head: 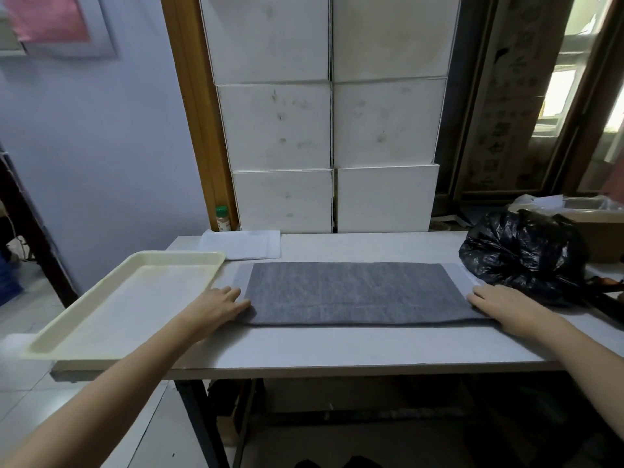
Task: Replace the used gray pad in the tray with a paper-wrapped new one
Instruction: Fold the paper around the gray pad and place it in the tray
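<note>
Desk [337,349] is white-ish, w/ a stack of white boxes [332,126] right behind it against the wall and a small green-capped bottle [223,219] tucked at the back left corner by the wood door frame. Folded white cloth/paper thing [243,244] lies at the back edge, just behind the tray. Big crumpled black plastic bag [523,258] sits on the right side, v close to the right end of the pad, w/ a cardboard box [597,224] behind it, so that side is kinda crowded. Cream plastic tray [202,261] is on the left, at an angle, its near corner hanging past the desk edge, nothing lying in it. The gray pad [351,292] is spread flat on the desk middle, on top of a lighter sheet of paper [241,275] that peeks out at both short ends; its left end is just beside the tray's right rim, not touching afaict. Left hand [216,307] lies at the pad's left end, fingers mostly straight, tips on the pad edge, grip not closed round anything. Right hand [499,307] same deal at the right end, fingers flat, pressing on the pad/paper edge, loose grip, nothing pinched. So pad runs between the two hands, both at its near corners.
</note>
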A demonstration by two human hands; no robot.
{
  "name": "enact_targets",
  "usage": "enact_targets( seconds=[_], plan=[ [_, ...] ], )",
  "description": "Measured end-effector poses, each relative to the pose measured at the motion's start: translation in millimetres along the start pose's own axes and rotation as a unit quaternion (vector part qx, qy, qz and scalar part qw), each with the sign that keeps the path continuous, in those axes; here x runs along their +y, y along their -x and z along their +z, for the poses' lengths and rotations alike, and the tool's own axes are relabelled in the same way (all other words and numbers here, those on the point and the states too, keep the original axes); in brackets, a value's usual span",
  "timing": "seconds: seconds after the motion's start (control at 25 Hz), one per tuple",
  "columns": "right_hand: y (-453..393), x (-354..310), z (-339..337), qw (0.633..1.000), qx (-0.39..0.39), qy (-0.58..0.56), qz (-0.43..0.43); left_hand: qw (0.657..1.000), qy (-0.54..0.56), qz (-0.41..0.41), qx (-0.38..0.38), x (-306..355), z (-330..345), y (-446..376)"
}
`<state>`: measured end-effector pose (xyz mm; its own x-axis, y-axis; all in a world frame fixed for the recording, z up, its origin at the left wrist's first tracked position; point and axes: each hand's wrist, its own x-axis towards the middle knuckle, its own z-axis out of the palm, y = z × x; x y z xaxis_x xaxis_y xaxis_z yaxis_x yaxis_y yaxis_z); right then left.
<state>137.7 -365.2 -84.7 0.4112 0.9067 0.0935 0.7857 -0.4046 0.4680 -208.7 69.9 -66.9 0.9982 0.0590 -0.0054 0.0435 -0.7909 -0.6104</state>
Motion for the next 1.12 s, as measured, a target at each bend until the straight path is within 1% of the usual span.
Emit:
enact_targets(
  seconds=[0.04,0.08,0.12,0.16,0.24,0.28,0.32,0.4,0.44,0.48,0.52,0.56,0.6,0.64,0.68,0.72,0.76,0.8,0.84,0.92,1.0,1.12],
  plan=[
    [4.8,0.5,-0.4,1.000,-0.015,0.008,-0.001,1.000,-0.006,0.002,0.013,2.2,7.9,-1.2],
    [7.9,0.1,-1.7,1.000,-0.019,0.020,0.005,1.000,-0.015,-0.006,0.007,5.2,13.4,-1.0],
    [9.4,0.7,0.8,0.999,-0.026,0.021,0.023,0.999,-0.021,-0.023,-0.019,8.0,12.0,0.0],
    [9.5,0.7,3.1,0.998,-0.021,0.028,0.043,0.998,-0.030,-0.056,-0.027,10.5,10.6,-0.3],
    [9.8,-6.5,-6.2,0.996,0.000,0.061,0.060,0.994,-0.040,-0.100,0.004,16.9,10.3,-4.3],
    [9.6,-9.1,-10.5,0.995,-0.015,0.063,0.070,0.993,-0.042,-0.112,0.002,20.3,6.6,-4.9],
    [10.5,-9.8,-13.6,0.994,-0.033,0.062,0.084,0.991,-0.052,-0.122,-0.020,22.3,5.5,-5.7],
    [12.7,-8.7,-26.2,0.981,-0.166,0.041,0.095,0.981,-0.054,-0.158,-0.094,29.7,1.1,-3.8],
    [13.3,-6.5,-33.0,0.975,-0.198,0.027,0.095,0.974,-0.083,-0.176,-0.118,32.0,1.4,-4.0],
    [13.8,-4.6,-39.4,0.974,-0.205,0.010,0.095,0.969,-0.087,-0.185,-0.137,32.2,-4.9,-5.9],
    [13.7,-3.2,-45.0,0.973,-0.206,0.002,0.103,0.974,-0.067,-0.176,-0.123,33.1,-18.2,-8.5],
    [10.4,-5.1,-49.8,0.973,-0.195,-0.002,0.120,0.982,-0.025,-0.163,-0.092,35.5,-32.6,-13.4],
    [4.7,-12.8,-53.5,0.975,-0.167,-0.002,0.147,0.986,0.041,-0.154,-0.044,39.9,-40.4,-22.3],
    [-4.9,-26.8,-57.1,0.977,-0.118,-0.019,0.177,0.978,0.141,-0.153,0.004,48.0,-47.1,-33.9],
    [-17.8,-47.0,-61.7,0.976,-0.061,-0.075,0.193,0.957,0.247,-0.154,0.018,59.4,-53.9,-46.1],
    [-32.8,-73.0,-66.9,0.968,-0.024,-0.159,0.195,0.933,0.329,-0.148,0.006,73.1,-56.7,-59.3],
    [-49.7,-100.0,-71.2,0.956,-0.012,-0.233,0.180,0.917,0.374,-0.140,-0.015,88.0,-57.4,-72.9],
    [-68.0,-127.1,-75.1,0.946,-0.022,-0.281,0.159,0.913,0.383,-0.137,-0.032,102.6,-54.3,-83.8],
    [-85.0,-151.4,-76.0,0.939,-0.049,-0.310,0.142,0.915,0.377,-0.138,-0.048,114.1,-50.4,-90.7],
    [-109.0,-185.2,-72.6,0.930,-0.094,-0.331,0.129,0.912,0.376,-0.153,-0.066,122.6,-42.6,-95.7],
    [-117.6,-195.5,-61.6,0.930,-0.094,-0.330,0.135,0.903,0.386,-0.173,-0.069,120.7,-36.9,-94.3],
    [-111.6,-186.7,-47.9,0.931,-0.076,-0.322,0.152,0.900,0.388,-0.188,-0.069,121.3,-33.6,-88.9]
  ],
)
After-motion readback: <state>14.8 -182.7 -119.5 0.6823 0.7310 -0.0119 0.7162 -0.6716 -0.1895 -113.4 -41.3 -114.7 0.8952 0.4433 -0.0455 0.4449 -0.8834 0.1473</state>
